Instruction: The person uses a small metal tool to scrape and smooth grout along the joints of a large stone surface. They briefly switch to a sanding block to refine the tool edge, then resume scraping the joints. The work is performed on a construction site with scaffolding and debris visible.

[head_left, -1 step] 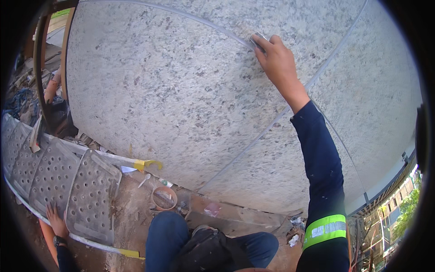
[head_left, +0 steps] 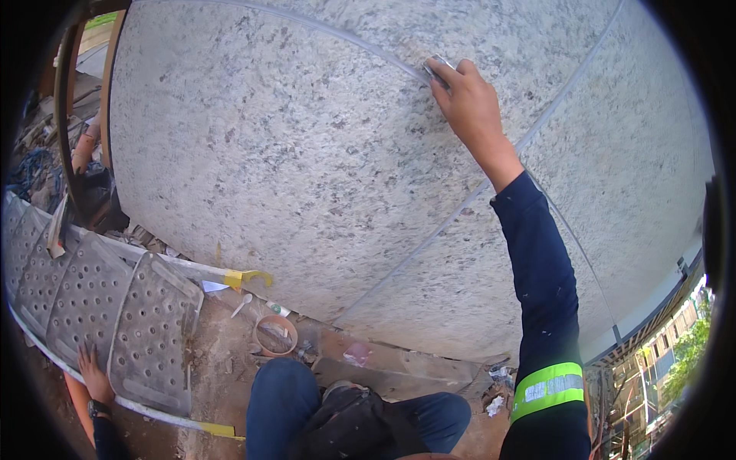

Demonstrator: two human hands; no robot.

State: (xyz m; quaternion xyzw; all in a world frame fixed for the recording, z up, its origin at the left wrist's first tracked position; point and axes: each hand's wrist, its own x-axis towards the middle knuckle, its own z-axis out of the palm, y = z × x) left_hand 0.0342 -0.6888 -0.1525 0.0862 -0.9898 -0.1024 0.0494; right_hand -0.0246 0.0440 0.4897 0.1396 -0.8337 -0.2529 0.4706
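Observation:
My right hand (head_left: 469, 96) is raised to the pale, speckled wall panel (head_left: 268, 169). Its fingers are closed round a small flat tool with a metallic edge (head_left: 438, 67), pressed against the panel beside a thin grey joint line (head_left: 360, 44); its exact kind is hard to make out. Tan dust or a light smear shows just past the tool. Down at the left, my left hand (head_left: 95, 379) lies with fingers stretched out on the edge of a perforated metal scaffold plank (head_left: 157, 337), holding nothing.
Below the panel are a round tub (head_left: 275, 335), a white plastic spoon (head_left: 241, 305) and scattered scraps. A yellow-ended rail (head_left: 238, 278) runs along the plank's far side. Upright frame posts (head_left: 65, 115) and rubble stand at the left. My bent knees (head_left: 284, 399) are at the bottom.
The view has shifted very slightly. Both hands hold practically the same places, the right still on the panel with the tool, the left still on the plank.

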